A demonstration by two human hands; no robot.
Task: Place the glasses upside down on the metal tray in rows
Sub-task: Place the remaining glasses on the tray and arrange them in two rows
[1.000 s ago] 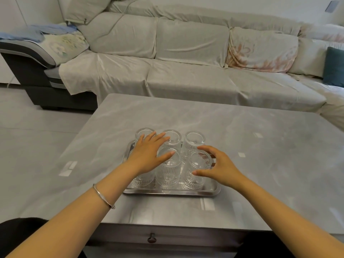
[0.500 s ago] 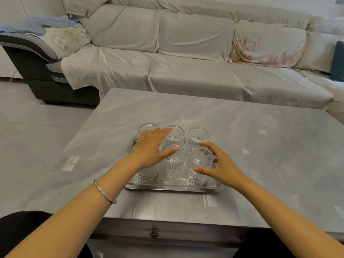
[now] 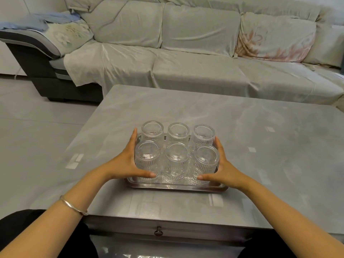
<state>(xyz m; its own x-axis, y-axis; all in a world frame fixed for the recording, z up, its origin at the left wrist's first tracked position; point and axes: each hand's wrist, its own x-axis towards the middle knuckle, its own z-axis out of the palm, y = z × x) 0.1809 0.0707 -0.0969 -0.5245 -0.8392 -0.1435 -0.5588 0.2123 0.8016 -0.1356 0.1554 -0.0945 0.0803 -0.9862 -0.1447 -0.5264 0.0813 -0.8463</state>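
Both hands moved outward, open grips flanking glasses on tray.

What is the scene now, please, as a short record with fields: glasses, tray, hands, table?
glasses: six clear ribbed glasses, all upside down, in two rows of three
tray: metal tray under the glasses, near the table's front edge
left hand: left hand open against the left side of the group, thumb in front
right hand: right hand open against the right side, thumb in front
table: grey table, sofa behind
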